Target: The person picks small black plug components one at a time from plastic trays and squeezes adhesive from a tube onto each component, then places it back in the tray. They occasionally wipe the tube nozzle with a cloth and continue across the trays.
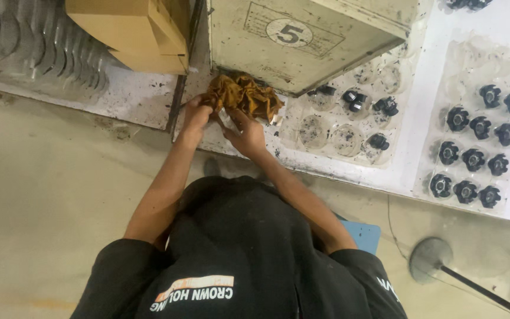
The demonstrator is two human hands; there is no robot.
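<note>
Both hands — left hand (195, 113), right hand (244, 131) — grip a crumpled brown rag (244, 94), fingers closed on it; black knobs (358, 100) lie at three o'clock. Wiping step, likely.

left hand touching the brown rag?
Touching. The head view shows the left hand gripping the edge of the crumpled brown rag, its fingers closed into the cloth with no gap; the right hand also meets it from below.

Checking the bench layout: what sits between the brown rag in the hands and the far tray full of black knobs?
In the head view, between the brown rag and the full tray lies another clear tray, mostly empty pockets with a few black knobs.
</note>
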